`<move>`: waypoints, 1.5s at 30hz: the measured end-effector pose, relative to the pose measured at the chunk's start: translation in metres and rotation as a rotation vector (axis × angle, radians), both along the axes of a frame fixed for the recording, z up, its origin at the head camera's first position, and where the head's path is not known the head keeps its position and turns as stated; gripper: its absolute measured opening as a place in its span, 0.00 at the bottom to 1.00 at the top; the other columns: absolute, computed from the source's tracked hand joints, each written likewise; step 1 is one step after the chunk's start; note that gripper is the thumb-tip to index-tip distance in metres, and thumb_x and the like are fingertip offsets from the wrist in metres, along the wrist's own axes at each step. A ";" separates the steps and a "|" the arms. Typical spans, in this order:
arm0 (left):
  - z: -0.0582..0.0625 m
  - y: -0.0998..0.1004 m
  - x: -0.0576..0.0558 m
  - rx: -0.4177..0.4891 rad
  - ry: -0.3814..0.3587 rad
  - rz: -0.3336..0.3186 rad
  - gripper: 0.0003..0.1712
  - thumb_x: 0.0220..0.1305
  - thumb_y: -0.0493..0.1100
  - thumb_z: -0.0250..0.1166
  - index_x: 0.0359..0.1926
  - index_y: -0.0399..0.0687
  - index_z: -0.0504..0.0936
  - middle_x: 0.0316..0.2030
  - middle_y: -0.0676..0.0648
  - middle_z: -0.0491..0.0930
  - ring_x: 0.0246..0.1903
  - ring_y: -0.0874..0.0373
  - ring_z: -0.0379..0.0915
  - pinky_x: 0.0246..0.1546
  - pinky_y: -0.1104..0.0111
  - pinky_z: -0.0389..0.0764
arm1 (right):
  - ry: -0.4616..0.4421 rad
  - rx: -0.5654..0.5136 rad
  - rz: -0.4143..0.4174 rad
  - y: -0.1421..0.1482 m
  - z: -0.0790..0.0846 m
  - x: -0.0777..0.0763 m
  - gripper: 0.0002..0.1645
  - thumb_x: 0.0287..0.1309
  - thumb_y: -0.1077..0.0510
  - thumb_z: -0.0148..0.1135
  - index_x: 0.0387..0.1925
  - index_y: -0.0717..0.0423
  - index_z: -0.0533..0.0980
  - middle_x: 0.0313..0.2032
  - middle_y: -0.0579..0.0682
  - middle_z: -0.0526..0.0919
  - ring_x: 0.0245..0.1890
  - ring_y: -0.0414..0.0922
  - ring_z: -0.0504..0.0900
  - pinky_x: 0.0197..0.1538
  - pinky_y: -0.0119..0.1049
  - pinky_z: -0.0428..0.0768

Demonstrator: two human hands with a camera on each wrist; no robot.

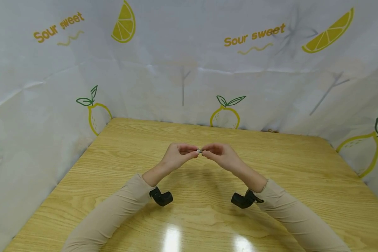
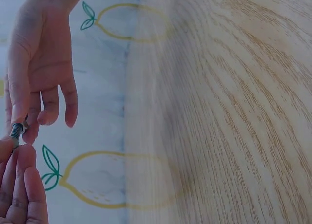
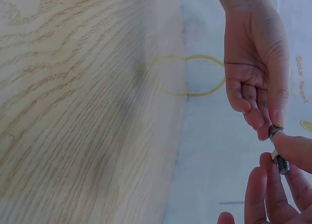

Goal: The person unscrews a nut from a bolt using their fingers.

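Both hands meet above the table around a small metal bolt (image 1: 200, 151) with a threaded shank (image 2: 16, 130). My left hand (image 1: 177, 156) pinches the bolt's head end (image 3: 276, 130) between thumb and fingers. From the other side, my right hand (image 1: 225, 157) pinches a small nut (image 3: 274, 155) on the shank, with the threaded tip (image 3: 283, 166) showing past it in the right wrist view. Fingertips cover parts of both pieces. In the left wrist view, the other fingers of the right hand (image 2: 46, 58) hang loosely away from the bolt.
A wood-grain table (image 1: 129, 217) lies beneath the hands. White cloth (image 1: 163, 91) printed with lemons stands around its far and side edges. Black wrist mounts (image 1: 161, 198) sit on both forearms, just below the hands.
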State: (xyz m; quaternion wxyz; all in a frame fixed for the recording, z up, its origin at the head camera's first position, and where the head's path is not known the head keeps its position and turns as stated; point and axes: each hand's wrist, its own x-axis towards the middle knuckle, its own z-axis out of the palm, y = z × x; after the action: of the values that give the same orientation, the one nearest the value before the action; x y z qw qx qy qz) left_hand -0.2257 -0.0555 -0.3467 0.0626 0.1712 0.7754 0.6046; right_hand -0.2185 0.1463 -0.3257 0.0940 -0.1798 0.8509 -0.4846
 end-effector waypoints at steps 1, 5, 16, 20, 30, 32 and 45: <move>0.000 0.000 0.000 0.000 -0.001 0.001 0.15 0.62 0.41 0.63 0.48 0.38 0.82 0.40 0.39 0.85 0.44 0.43 0.81 0.48 0.64 0.81 | 0.009 -0.013 0.002 0.000 0.000 0.000 0.20 0.63 0.53 0.57 0.53 0.61 0.74 0.49 0.61 0.80 0.50 0.55 0.79 0.54 0.48 0.78; 0.000 0.000 0.000 0.004 -0.009 -0.002 0.15 0.62 0.41 0.63 0.48 0.38 0.82 0.40 0.38 0.85 0.45 0.42 0.80 0.48 0.64 0.81 | 0.037 -0.026 0.017 0.000 0.000 -0.001 0.25 0.61 0.54 0.60 0.56 0.61 0.70 0.52 0.61 0.77 0.51 0.55 0.79 0.51 0.43 0.80; -0.001 0.001 0.000 0.010 -0.022 0.002 0.15 0.62 0.40 0.63 0.48 0.39 0.82 0.41 0.38 0.85 0.46 0.41 0.80 0.48 0.64 0.81 | 0.027 0.004 -0.001 0.000 0.000 0.000 0.18 0.62 0.54 0.59 0.51 0.59 0.74 0.49 0.59 0.80 0.49 0.54 0.79 0.51 0.44 0.79; -0.001 0.000 0.000 0.007 -0.033 0.000 0.15 0.62 0.41 0.63 0.48 0.39 0.82 0.41 0.38 0.84 0.46 0.41 0.79 0.49 0.64 0.81 | 0.038 -0.008 0.004 0.000 0.000 0.000 0.22 0.61 0.53 0.60 0.54 0.59 0.72 0.51 0.60 0.78 0.50 0.54 0.78 0.51 0.43 0.79; -0.002 -0.001 -0.002 0.003 -0.040 0.003 0.15 0.62 0.42 0.63 0.48 0.41 0.82 0.42 0.39 0.84 0.47 0.42 0.79 0.49 0.64 0.80 | 0.005 -0.008 0.000 0.001 0.001 0.000 0.18 0.63 0.54 0.57 0.50 0.60 0.75 0.47 0.60 0.81 0.48 0.55 0.79 0.53 0.50 0.78; -0.001 -0.001 -0.002 0.002 -0.041 0.003 0.15 0.62 0.42 0.63 0.48 0.41 0.82 0.42 0.39 0.84 0.47 0.42 0.79 0.49 0.64 0.80 | 0.017 -0.034 0.003 0.001 0.001 0.000 0.17 0.61 0.57 0.60 0.50 0.60 0.74 0.48 0.61 0.78 0.48 0.54 0.80 0.51 0.45 0.80; 0.000 0.000 -0.001 0.007 -0.041 0.010 0.15 0.62 0.41 0.63 0.48 0.40 0.82 0.41 0.39 0.85 0.46 0.42 0.79 0.48 0.64 0.81 | 0.004 0.005 -0.014 0.004 -0.001 -0.001 0.19 0.64 0.52 0.56 0.51 0.60 0.75 0.47 0.59 0.82 0.47 0.54 0.80 0.54 0.49 0.77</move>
State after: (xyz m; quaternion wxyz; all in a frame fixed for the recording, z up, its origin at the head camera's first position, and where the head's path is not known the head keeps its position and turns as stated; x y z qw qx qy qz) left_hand -0.2268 -0.0559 -0.3472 0.0749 0.1549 0.7726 0.6111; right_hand -0.2199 0.1501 -0.3264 0.0892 -0.1745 0.8536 -0.4826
